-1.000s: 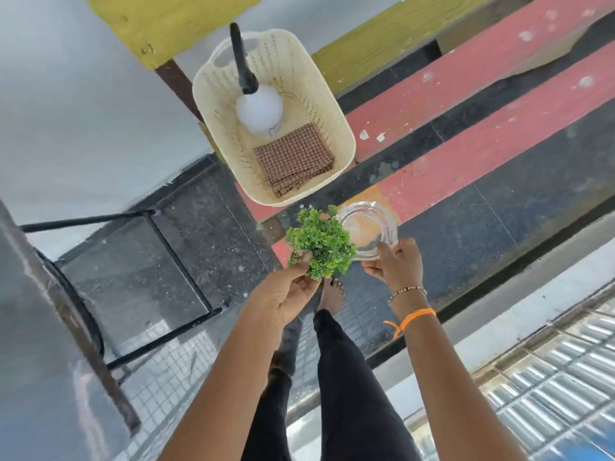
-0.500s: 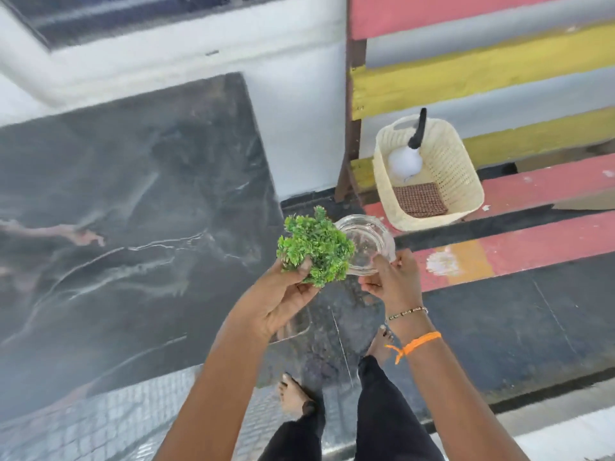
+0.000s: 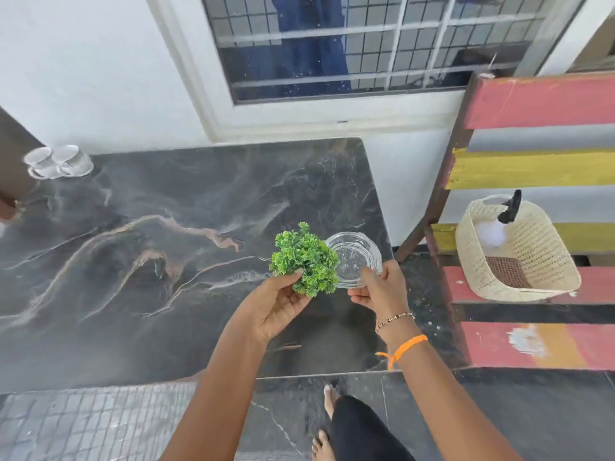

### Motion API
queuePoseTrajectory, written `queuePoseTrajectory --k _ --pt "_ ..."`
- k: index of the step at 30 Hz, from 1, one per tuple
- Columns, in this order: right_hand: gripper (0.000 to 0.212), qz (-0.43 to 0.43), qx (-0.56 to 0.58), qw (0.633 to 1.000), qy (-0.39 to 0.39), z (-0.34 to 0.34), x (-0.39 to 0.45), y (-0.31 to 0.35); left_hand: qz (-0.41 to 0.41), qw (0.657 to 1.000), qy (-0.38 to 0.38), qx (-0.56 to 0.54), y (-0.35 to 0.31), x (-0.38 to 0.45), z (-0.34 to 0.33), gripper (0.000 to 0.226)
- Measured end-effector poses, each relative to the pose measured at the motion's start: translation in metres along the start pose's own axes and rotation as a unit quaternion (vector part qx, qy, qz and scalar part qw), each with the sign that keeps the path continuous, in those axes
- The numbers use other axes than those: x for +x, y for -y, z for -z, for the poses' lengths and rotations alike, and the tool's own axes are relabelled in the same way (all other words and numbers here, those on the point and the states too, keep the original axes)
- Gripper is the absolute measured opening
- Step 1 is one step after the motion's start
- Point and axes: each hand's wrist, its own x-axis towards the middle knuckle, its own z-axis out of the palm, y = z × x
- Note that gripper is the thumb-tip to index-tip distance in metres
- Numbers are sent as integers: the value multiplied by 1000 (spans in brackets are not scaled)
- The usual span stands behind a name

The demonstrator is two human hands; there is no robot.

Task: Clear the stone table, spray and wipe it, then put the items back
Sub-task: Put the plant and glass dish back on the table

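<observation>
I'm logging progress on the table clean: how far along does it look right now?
Late stage, apparently. The spray bottle and cloth sit in the basket, suggesting wiping is over. The left hand holds the green plant, the right hand the glass dish, over the stone table. Setting them down remains.

A dark stone table [image 3: 166, 261] with pale and rust veins stands against the white wall. Above its right end a small bushy green plant [image 3: 304, 259] is held just beside a clear round glass dish [image 3: 354, 259]. At the far left corner sit what look like clear glass cups [image 3: 58, 161], blurred by the lens.
</observation>
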Motion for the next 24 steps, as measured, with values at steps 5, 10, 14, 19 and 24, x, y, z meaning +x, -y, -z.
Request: queuePoseTrajectory --k 5,10,14,19,24 --pt "31 9 -19 1000 9 -33 18 2 -8 997 -53 48 -31 23 3 2" --pt "32 19 -29 999 2 -66 56 14 -18 991 -73 112 -70 64 -1 3" --pt "32 25 -52 998 -8 -89 98 33 -10 984 -81 158 -107 110 -14 7" --pt "30 41 -81 996 -22 -113 154 54 -12 983 -98 155 -140 170 -40 4" --pt "27 31 -67 996 -48 -135 204 68 6 991 -107 80 -165 217 -62 8"
